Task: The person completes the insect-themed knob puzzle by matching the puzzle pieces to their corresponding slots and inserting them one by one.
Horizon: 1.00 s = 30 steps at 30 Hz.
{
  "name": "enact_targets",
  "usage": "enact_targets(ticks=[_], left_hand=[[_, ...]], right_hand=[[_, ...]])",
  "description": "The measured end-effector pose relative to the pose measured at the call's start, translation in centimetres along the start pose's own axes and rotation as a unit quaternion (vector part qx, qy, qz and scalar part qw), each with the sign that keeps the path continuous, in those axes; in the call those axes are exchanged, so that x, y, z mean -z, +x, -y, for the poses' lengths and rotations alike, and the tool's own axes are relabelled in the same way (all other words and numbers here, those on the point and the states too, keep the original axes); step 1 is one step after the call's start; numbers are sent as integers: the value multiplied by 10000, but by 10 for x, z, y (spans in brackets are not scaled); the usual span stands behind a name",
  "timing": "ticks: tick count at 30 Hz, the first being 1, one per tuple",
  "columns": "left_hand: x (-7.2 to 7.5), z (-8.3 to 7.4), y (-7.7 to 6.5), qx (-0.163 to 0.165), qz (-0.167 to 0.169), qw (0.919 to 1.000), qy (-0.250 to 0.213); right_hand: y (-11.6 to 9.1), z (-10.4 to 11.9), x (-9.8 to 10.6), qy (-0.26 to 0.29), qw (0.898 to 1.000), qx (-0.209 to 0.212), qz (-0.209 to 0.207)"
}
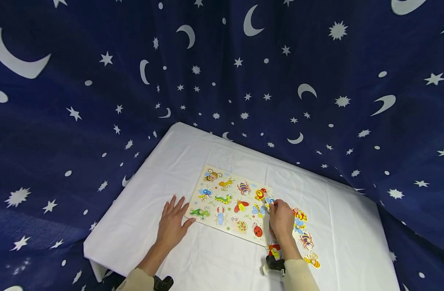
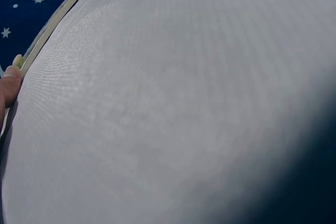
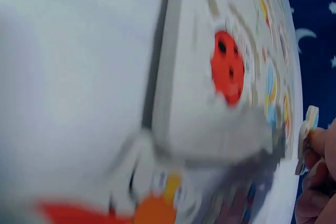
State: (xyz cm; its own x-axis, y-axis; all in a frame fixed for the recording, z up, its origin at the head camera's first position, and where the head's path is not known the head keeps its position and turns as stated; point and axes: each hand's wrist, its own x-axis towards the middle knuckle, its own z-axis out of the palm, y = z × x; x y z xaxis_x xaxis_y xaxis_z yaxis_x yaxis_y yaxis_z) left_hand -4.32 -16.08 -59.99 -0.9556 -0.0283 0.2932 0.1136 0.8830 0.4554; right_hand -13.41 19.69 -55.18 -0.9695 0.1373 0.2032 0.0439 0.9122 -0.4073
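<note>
Bug puzzle board [image 1: 234, 192], cream, with one pale-and-blue piece [image 1: 268, 201] in hand.
We record three rows of four bright bugs, the board's long axis running left to right, dipping rightward, on a white tablecloth [image 1: 134, 210]; the piece, fingertip-pinched by our right hand [image 1: 282, 220] at the board's right edge, near upright in the right wrist view; our left hand [image 1: 172, 224], fingers spread, gripping nothing.

A pale insect puzzle board [image 1: 249, 226] lies flat; the right hand [image 1: 281, 220] pinches a partly blue piece [image 1: 268, 201] near its right edge.
</note>
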Motion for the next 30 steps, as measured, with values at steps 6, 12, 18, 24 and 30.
enact_targets(ticks=[6,12,18,24,30], left_hand=[[0,-2,0,-2,26,10000,-26],[0,-1,0,-8,-26,10000,-29],[0,1,0,36,46,10000,-73],[0,1,0,21,50,9999,-91],[-1,0,0,7,-20,10000,-58]], right_hand=[[1,19,-6,103,9998,146,4],[2,29,-13,192,9995,231,3],[1,46,-18,268,9985,467,102],[2,63,-22,270,9978,586,147],[2,77,-28,287,9964,777,197]])
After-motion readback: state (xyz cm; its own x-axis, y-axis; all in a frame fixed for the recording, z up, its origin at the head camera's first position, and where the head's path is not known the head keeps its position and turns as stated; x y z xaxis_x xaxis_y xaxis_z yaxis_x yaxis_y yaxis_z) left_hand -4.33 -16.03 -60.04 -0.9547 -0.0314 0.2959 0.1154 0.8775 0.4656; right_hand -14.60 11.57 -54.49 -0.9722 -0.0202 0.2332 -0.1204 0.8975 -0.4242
